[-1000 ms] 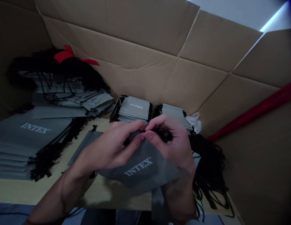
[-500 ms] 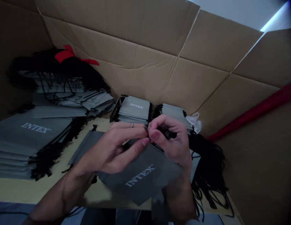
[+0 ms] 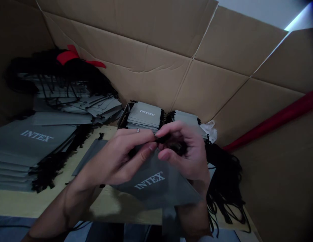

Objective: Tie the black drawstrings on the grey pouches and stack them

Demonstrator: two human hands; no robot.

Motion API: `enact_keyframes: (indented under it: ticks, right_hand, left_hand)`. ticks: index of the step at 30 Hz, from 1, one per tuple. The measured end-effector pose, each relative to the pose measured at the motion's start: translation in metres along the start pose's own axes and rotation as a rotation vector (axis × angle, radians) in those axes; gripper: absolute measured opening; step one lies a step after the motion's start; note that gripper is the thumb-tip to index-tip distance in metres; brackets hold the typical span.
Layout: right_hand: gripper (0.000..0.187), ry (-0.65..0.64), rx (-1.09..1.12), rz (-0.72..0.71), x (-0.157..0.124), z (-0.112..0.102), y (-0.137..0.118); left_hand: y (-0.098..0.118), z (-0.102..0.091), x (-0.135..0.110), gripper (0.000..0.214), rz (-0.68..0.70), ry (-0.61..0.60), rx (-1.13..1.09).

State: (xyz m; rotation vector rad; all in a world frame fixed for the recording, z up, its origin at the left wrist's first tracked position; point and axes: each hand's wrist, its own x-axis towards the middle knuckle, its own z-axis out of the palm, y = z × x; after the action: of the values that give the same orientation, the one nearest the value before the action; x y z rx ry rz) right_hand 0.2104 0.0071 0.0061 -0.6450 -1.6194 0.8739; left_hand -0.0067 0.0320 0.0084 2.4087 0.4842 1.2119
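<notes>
A grey drawstring bag [image 3: 168,193] printed INTEX hangs tilted beneath my two hands, its top edge at my fingers. My left hand [image 3: 128,156] is closed, thumb and index finger pinching the black drawstring cord at the bag's top. Curled around more of that black cord [image 3: 178,147] is my right hand [image 3: 193,148], its fingertips close to the left ones. The exact spot between the fingertips is partly hidden. Another grey bag [image 3: 89,156] lies flat on the table behind my left wrist.
Stacked INTEX bags [image 3: 32,144] cover the left side, with a bundle of black cords [image 3: 93,75] tied in red behind. Two more stacks [image 3: 146,112] stand against the cardboard wall [image 3: 156,40]. Loose black cords [image 3: 225,178] hang at the table's right, near a crumpled clear plastic bag [image 3: 210,131].
My right hand's thumb and index finger have parted somewhat, showing more black cord. The bag's lower corner has swung up and to the right.
</notes>
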Motion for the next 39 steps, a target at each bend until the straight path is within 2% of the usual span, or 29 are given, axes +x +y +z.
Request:
enact_keyframes:
  ticks: [5,10,12,16,20,22,26,30,33,39]
  right_hand:
    - [0.021,0.041,0.050,0.019,0.001,0.004,0.005]
    - [0.010,-0.024,0.333,0.074,-0.001,0.006,0.012]
    - [0.012,-0.039,0.411,0.091,0.000,0.009,0.014]
    - [0.024,-0.017,0.426,0.134,0.002,0.012,0.017]
    - [0.022,-0.066,0.469,0.091,0.005,0.015,0.023]
    - [0.023,-0.051,0.481,0.075,0.005,0.017,0.024]
    - [0.020,0.032,0.353,0.057,0.002,0.013,0.015]
    - [0.031,0.126,0.085,0.050,-0.002,0.003,0.000]
    - [0.023,0.181,-0.050,0.009,-0.002,0.001,-0.005]
    - [0.009,0.231,-0.183,-0.008,0.001,0.005,-0.002]
  left_hand:
    - [0.002,0.006,0.000,0.022,0.056,0.029,0.024]
    - [0.008,0.009,-0.001,0.024,0.061,0.055,-0.119]
    - [0.010,0.008,-0.001,0.022,0.057,0.051,-0.174]
    - [0.011,0.008,-0.002,0.017,0.028,0.057,-0.262]
    - [0.011,0.008,-0.002,0.022,0.015,0.068,-0.331]
    - [0.010,0.008,-0.001,0.021,0.021,0.077,-0.323]
    - [0.007,0.003,0.000,0.022,-0.018,0.041,-0.183]
    - [0.000,-0.004,0.000,0.022,-0.089,0.042,-0.059]
    - [-0.003,-0.005,0.000,0.014,-0.098,0.054,-0.029]
    - [-0.003,-0.003,0.000,0.013,-0.068,0.037,0.028]
